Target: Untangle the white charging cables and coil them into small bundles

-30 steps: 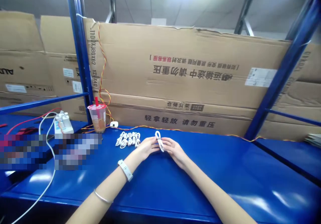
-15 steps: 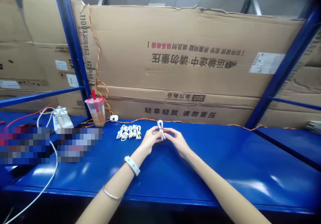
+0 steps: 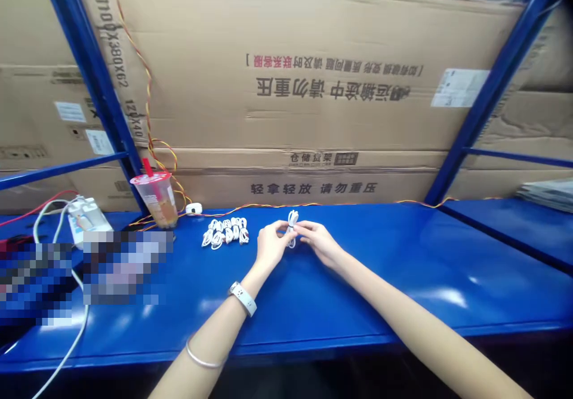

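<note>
My left hand (image 3: 271, 245) and my right hand (image 3: 317, 242) meet above the blue steel table (image 3: 403, 280), pinching a looped white cable (image 3: 292, 229) between their fingertips. Its lower end hangs just below my fingers, and part of the loop is hidden by them. To the left of my left hand, a row of several coiled white cables (image 3: 225, 233) lies on the table, apart from both hands. A white smart band (image 3: 242, 298) and a thin metal bangle (image 3: 201, 357) circle my left forearm.
Behind the cables stand a plastic cup (image 3: 157, 199) with a red straw and a small white plug (image 3: 194, 209) on a red-and-yellow twisted wire (image 3: 286, 206). A white power strip (image 3: 87, 221) sits further left beside pixelated patches. Blue rack uprights and large cardboard boxes line the back.
The camera view has tilted upward, so the table sits lower in the picture. My hands stay together on the white cable, with the loop drawn closer into my fingers.
</note>
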A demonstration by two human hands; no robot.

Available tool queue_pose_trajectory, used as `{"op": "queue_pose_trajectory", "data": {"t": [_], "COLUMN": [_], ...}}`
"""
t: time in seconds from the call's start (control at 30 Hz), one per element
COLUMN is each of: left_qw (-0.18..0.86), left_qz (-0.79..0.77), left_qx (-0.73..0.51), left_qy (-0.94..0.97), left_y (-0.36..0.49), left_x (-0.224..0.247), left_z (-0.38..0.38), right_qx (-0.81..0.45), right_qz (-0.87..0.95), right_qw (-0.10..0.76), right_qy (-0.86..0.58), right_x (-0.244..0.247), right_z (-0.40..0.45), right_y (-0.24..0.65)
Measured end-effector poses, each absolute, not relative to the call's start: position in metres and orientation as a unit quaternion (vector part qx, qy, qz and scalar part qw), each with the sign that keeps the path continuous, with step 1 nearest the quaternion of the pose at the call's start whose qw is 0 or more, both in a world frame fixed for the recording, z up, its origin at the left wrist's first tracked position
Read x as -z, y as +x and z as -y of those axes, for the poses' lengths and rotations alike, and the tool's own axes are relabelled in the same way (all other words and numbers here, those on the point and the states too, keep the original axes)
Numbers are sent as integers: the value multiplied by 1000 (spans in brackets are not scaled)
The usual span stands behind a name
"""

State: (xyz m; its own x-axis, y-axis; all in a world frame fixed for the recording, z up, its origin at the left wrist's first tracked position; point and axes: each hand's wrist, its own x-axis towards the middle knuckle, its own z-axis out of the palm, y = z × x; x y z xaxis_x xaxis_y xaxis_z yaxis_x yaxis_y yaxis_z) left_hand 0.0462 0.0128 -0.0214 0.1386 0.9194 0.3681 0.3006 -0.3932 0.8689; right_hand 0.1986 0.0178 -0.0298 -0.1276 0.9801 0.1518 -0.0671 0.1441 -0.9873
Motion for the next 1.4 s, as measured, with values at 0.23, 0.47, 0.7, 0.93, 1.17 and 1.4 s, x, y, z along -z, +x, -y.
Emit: {"op": "queue_pose_trajectory", "data": {"t": [0.23,0.47,0.7,0.93,1.17,1.4], "left_qw": [301,436,642,665,653,663], "left_qz": [-459,-431,-330,-309,-310,-309], "left_qx": [-481,-513,-473,-476,-498,-497], "left_qy": [684,601,506,486,479,467], "left_y": [45,49,48,41,40,39], "left_x": [19,21,16,12,17,14], "left_z": [-12,-12,-16,-18,-23,-21], "right_qx": [-503,-460,-422,-397,-367,-354], "right_qz": [555,623,637,662,657,653], "right_qw": [519,496,491,469,473,475], "right_qy": [-411,-393,-418,-430,-459,-473], "right_x": [23,13,9,9,8,6], "right_z": [-13,-7,-8,-15,-15,-16], "right_y": [199,199,203,210,211,213]}}
